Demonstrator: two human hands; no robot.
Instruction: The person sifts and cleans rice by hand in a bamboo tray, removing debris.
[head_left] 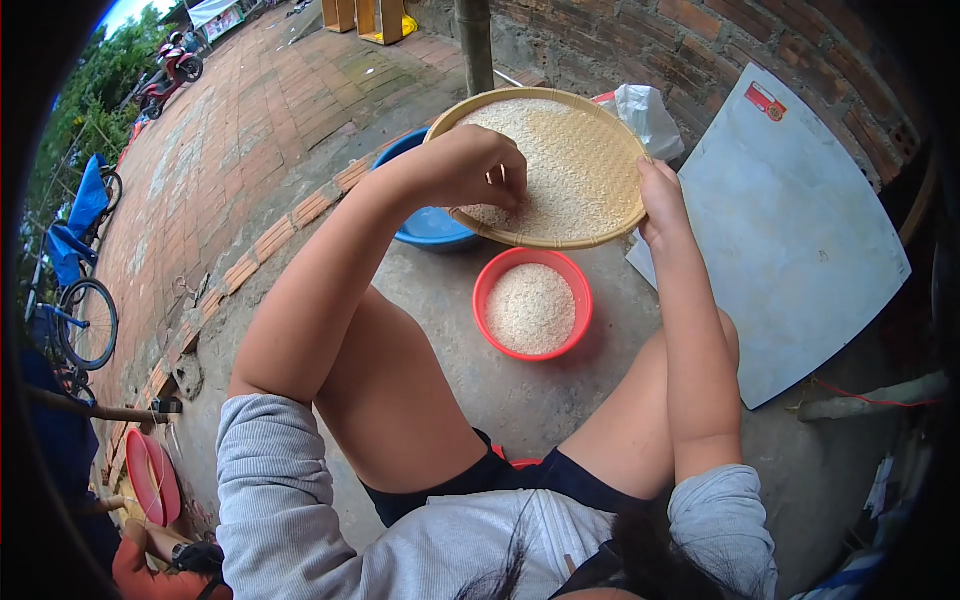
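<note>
Concrete floor (620,300) spreads below my head camera, and nearest on it I see a red bowl (583,303) heaped with pale grain (530,308). Just past it, the right hand (662,200) grips the rim of a round woven tray (605,140), partly over a blue basin (437,228). The left hand (485,175) has bent fingers at the grain in the tray; whether they pinch any, I cannot tell. Farther off stand a brick wall (780,55) and a red motorbike (172,75).
</note>
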